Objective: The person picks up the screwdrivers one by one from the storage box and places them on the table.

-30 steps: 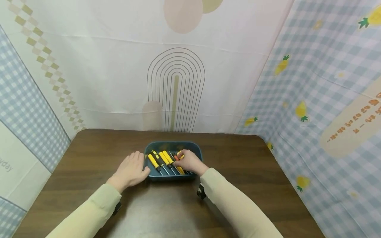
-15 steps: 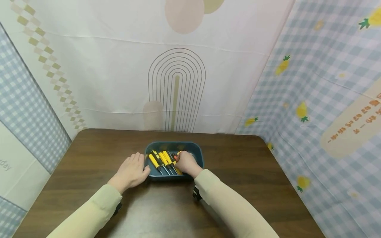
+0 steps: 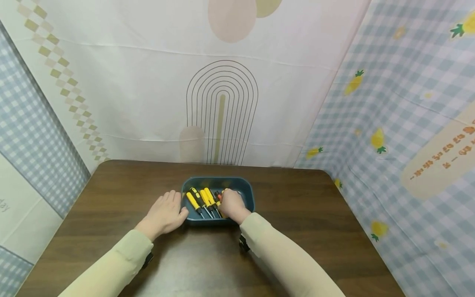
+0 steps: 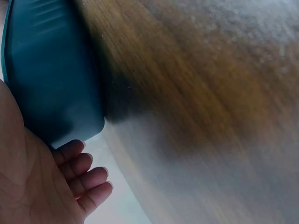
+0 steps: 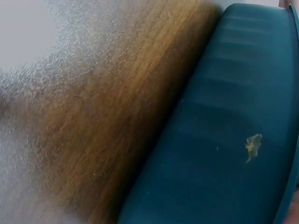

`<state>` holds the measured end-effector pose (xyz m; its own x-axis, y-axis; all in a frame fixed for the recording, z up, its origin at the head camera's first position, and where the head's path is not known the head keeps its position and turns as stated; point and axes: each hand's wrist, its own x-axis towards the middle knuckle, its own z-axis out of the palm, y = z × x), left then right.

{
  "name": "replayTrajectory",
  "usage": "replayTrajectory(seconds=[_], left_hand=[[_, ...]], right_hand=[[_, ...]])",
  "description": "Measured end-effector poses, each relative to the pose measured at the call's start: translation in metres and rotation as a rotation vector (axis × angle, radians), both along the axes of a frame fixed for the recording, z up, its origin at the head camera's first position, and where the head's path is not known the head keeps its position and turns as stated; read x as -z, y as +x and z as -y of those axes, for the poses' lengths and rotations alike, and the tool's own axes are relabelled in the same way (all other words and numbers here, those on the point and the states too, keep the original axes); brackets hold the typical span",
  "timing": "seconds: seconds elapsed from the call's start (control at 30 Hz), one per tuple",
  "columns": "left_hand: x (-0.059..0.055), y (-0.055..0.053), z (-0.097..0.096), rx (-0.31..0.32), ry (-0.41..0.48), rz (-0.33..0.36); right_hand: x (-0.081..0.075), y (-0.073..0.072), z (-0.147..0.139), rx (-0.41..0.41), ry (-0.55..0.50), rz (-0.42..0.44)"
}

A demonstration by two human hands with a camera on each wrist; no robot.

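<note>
A dark teal plastic tray holds several yellow-and-black screwdrivers lying side by side, handles toward the back. Something with a red part lies just left of my right hand. That hand reaches down into the tray's right half with bent fingers; its fingertips are hidden, and I cannot tell what they hold. My left hand rests at the tray's left end, fingers extended and thumb at the front corner. In the left wrist view, the palm lies against the tray's end wall.
A brown wooden table carries the tray near its far edge. Behind it hangs a white printed cloth, with a blue checked cloth along the right. The right wrist view is mostly tray side wall and tabletop.
My right hand has shifted slightly left and turned within the tray, hiding its fingertips more. The screwdrivers on the left have barely moved. My left hand stays at the tray's end.
</note>
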<state>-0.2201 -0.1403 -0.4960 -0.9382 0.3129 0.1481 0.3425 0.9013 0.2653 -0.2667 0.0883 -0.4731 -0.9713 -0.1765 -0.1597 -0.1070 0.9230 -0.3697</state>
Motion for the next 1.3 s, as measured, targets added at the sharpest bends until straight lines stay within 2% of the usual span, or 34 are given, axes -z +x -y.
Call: replayTrajectory(seconds=[0.27, 0.67, 0.77, 0.93, 1.17, 1.3], left_hand=[[0.003, -0.001, -0.001, 0.001, 0.013, -0.008], [0.000, -0.001, -0.002, -0.012, 0.004, 0.025], [0.001, -0.002, -0.002, -0.014, 0.002, 0.030], [0.001, -0.002, -0.002, -0.015, 0.001, 0.041], [-0.002, 0.001, 0.001, -0.010, 0.018, 0.004], [-0.003, 0.000, 0.000, -0.005, 0.022, -0.001]], right_hand=[[0.002, -0.001, 0.006, 0.021, 0.077, -0.032], [0.003, -0.001, 0.001, 0.011, 0.045, -0.034], [0.000, 0.000, -0.003, 0.004, -0.013, -0.031], [-0.007, 0.001, -0.013, 0.027, -0.166, 0.005], [-0.015, -0.004, -0.027, 0.004, -0.307, 0.033], [-0.021, -0.007, -0.037, 0.020, -0.365, 0.062]])
